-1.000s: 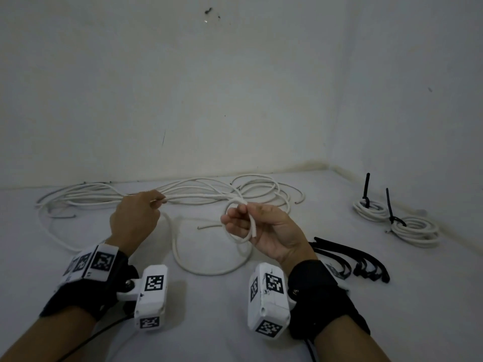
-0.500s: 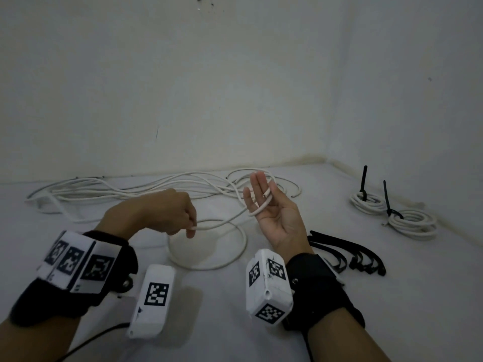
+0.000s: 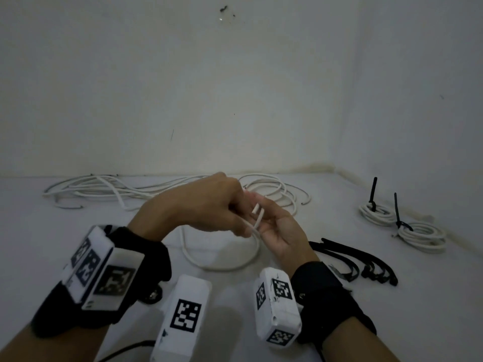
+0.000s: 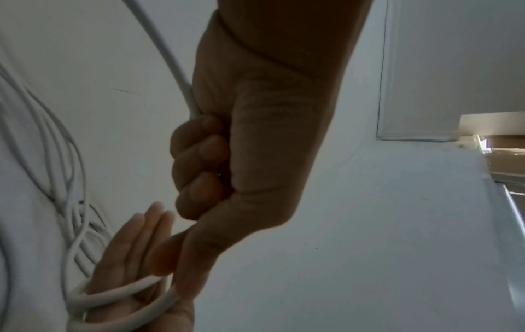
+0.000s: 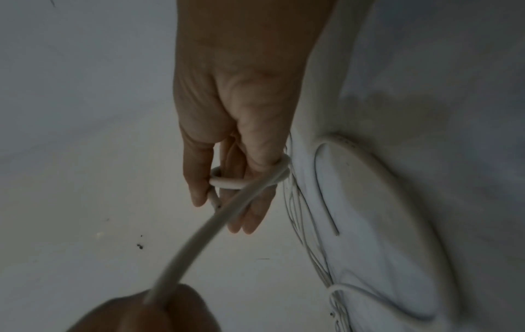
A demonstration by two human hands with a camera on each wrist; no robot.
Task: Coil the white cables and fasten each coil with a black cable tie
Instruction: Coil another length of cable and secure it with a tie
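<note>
My right hand point(image 3: 277, 232) is held palm up with fingers nearly straight, and a white cable point(image 3: 257, 216) is wound round them in a small loop point(image 5: 227, 183). Its thumb pins the cable's cut end point(image 5: 213, 198) against the fingers. My left hand point(image 3: 209, 205) is a fist that grips the same cable point(image 4: 181, 74) and sits right over the right hand's fingertips point(image 4: 142, 226). From there the cable drops to a loose loop point(image 3: 222, 267) on the white floor. Several black cable ties point(image 3: 366, 265) lie to the right of my right wrist.
A tangle of loose white cables point(image 3: 130, 189) lies along the back wall. Two coils fastened with black ties point(image 3: 376, 214) point(image 3: 420, 236) rest by the right wall. Walls close the space behind and to the right.
My left hand has travelled right and up with the cable, from beside the floor loop to the right hand's fingers. The right hand has stayed palm up with the cable round its fingers.
</note>
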